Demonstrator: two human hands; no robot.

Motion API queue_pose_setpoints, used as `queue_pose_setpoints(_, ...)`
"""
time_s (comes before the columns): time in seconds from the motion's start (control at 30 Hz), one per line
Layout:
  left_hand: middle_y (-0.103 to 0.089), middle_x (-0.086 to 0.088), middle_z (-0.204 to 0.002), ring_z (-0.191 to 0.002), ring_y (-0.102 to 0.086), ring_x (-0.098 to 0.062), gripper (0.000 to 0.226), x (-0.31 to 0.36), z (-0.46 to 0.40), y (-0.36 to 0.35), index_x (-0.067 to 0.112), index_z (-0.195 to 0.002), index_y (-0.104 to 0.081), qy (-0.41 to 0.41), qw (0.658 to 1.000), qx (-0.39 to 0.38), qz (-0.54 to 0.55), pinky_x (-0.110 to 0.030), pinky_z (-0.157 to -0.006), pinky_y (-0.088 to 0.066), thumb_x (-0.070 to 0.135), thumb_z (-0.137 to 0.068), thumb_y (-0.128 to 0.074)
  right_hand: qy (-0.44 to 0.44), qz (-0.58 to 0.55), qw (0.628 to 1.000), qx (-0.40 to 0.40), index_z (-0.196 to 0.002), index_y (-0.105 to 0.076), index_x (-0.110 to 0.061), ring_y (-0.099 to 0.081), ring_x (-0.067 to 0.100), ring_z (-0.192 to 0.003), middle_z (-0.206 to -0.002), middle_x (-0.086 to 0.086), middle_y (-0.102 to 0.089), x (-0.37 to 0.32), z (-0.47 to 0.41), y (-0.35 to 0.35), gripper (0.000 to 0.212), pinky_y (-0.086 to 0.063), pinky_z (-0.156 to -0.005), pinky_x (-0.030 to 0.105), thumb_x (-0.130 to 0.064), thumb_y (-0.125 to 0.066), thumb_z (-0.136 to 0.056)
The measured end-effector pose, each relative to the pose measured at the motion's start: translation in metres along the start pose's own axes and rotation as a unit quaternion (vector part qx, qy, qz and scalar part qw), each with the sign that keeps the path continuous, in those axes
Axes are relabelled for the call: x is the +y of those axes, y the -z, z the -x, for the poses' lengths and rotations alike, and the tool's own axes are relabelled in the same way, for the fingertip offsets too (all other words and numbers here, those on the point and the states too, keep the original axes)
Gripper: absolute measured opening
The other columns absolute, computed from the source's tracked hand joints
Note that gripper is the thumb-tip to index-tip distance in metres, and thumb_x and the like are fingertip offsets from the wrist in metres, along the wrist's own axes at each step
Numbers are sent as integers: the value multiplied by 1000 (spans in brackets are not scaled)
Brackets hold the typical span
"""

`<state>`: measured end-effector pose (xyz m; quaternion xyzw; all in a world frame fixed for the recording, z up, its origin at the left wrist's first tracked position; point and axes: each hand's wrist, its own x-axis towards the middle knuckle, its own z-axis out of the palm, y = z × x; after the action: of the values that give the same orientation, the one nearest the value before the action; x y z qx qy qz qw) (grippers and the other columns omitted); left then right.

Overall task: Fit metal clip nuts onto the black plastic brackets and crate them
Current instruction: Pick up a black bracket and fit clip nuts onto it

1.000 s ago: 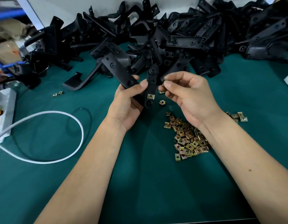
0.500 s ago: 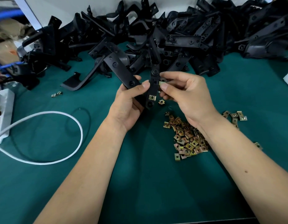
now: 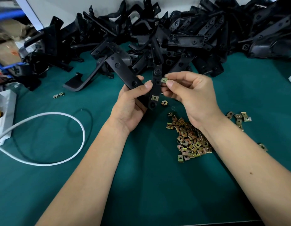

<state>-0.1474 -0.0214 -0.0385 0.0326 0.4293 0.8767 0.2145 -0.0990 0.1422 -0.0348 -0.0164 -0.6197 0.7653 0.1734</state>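
Note:
My left hand (image 3: 131, 103) grips a black plastic bracket (image 3: 123, 70) above the green mat, its narrow arm hanging down between my hands. One brass clip nut (image 3: 154, 97) sits clipped on that arm near its lower end. My right hand (image 3: 188, 93) pinches a second clip nut (image 3: 164, 80) between thumb and forefinger, touching the arm's right edge higher up. A heap of loose clip nuts (image 3: 190, 141) lies under my right wrist. One loose nut (image 3: 164, 103) rests just below the bracket.
A big pile of black brackets (image 3: 182, 38) fills the back of the green mat (image 3: 141, 185). A white cable (image 3: 60, 137) loops at left from a white box (image 3: 3, 115). Two stray nuts (image 3: 58, 95) lie at left, a few more (image 3: 239, 117) at right.
My right hand has brought the pinched clip nut leftward against the bracket arm's edge. My left hand has held the bracket nearly still.

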Motion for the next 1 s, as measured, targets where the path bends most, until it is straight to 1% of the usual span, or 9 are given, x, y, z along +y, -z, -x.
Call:
queue_pose_setpoints(0.17, -74, -8, -96, -84, -74, -25, 34, 0, 0, 0, 19, -104, -59, 2, 1000, -5, 9, -37, -66, -59, 2, -79, -74, -14, 9, 999, -28, -102, -78, -11, -73, 20, -79, -90, 9, -78, -2, 1, 0, 23, -58, -78, 28, 7, -71, -89)
queue_pose_setpoints(0.27, -74, -9, -96, -84, -74, -25, 33, 0, 0, 0, 18, -103, -59, 2, 1000, -6, 11, -39, -70, -60, 2, -78, -74, -22, 21, 999, -26, -98, -78, -12, -73, 18, -76, -86, 6, -78, -3, 1, -1, 24, -59, -76, 25, 8, -76, -85)
queue_pose_setpoints(0.33, -73, -9, -97, -84, -73, -25, 34, 0, -1, 0, 18, -104, -58, 2, 1000, -3, 11, -40, -73, -61, 2, -79, -73, -26, 27, 999, -19, -95, -77, -11, -73, 17, -73, -83, 6, -78, -2, 2, -3, 20, -59, -74, 25, 7, -76, -86)
queue_pose_setpoints(0.43, -70, -10, -98, -86, -71, -25, 33, 1, -2, 2, 18, -108, -56, -3, 1000, 2, 8, -40, -76, -61, 0, -84, -72, -44, 4, 999, -2, -91, -76, -7, -70, 18, -69, -77, 7, -76, -2, 2, -3, 8, -59, -68, 26, -3, -70, -95)
queue_pose_setpoints(0.57, -72, -6, -91, -80, -71, -22, 30, 0, -1, 0, 18, -104, -57, 2, 1000, 10, 2, -37, -70, -60, 0, -85, -72, -80, -44, 996, 16, -92, -74, -2, -70, 17, -68, -77, 9, -74, -5, 2, -2, 11, -57, -66, 25, -9, -67, -99)
queue_pose_setpoints(0.63, -73, -6, -90, -78, -72, -21, 30, -2, -1, -1, 19, -105, -57, 6, 1000, 10, -3, -35, -65, -59, 1, -85, -72, -87, -43, 995, 16, -90, -74, -4, -69, 17, -67, -75, 8, -73, -5, 3, -4, 11, -58, -65, 25, -8, -67, -98)
queue_pose_setpoints(0.73, -73, -5, -89, -77, -72, -21, 29, -2, 0, -2, 19, -105, -57, 6, 1000, 10, -6, -34, -64, -58, 1, -87, -71, -85, -25, 996, 22, -89, -74, -5, -68, 17, -65, -74, 7, -72, -5, 4, -6, 11, -58, -63, 25, -7, -68, -97)
queue_pose_setpoints(0.9, -73, -8, -92, -81, -72, -24, 31, -2, 0, -3, 19, -107, -56, 9, 1000, 22, -11, -36, -69, -59, 2, -86, -71, -100, -35, 994, 20, -89, -74, -5, -68, 17, -65, -74, 7, -72, -5, 6, -6, 11, -57, -63, 24, -7, -68, -97)
queue_pose_setpoints(1.0, -70, -10, -97, -83, -70, -26, 31, -2, 0, -4, 18, -109, -55, 11, 1000, 27, -5, -37, -68, -60, 2, -87, -70, -103, -36, 994, 16, -90, -74, -4, -68, 16, -66, -74, 7, -72, -5, 6, -6, 10, -56, -62, 24, -8, -68, -97)
